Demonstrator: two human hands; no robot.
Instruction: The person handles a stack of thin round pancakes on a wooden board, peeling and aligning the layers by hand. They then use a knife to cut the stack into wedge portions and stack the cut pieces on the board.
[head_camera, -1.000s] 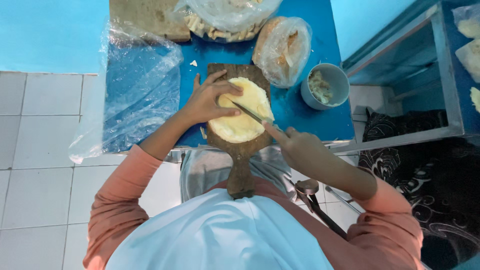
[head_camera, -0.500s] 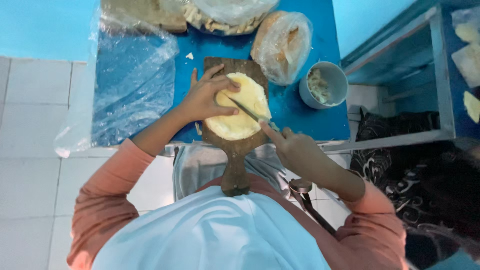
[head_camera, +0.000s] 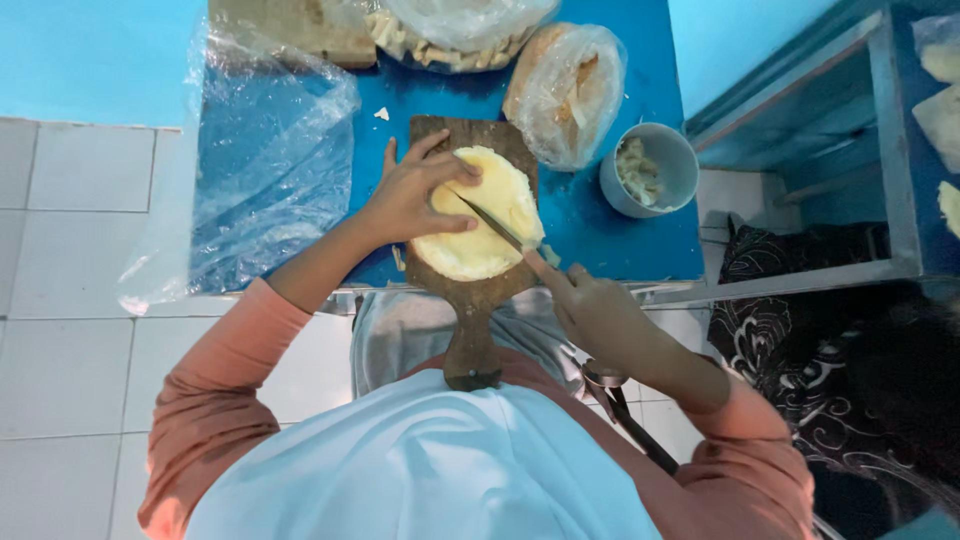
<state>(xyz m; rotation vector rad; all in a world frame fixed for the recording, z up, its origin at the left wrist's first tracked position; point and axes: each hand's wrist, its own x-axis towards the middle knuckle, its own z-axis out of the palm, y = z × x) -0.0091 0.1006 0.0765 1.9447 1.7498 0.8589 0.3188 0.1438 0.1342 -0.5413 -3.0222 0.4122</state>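
Btwn hands (head_camera: 415, 195) (head_camera: 590, 310): dough disc (head_camera: 490, 235) w/ knife (head_camera: 495, 228)

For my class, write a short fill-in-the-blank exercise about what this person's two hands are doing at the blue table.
1. The left hand presses down on a round pale yellow ______ lying on the wooden paddle-shaped cutting board.
2. The right hand draws a thin ______ across it.
3. The cutting board rests on a table coloured ______.
4. The small round grey bowl stands to the ______ of the board.

Missing words: flatbread; knife; blue; right
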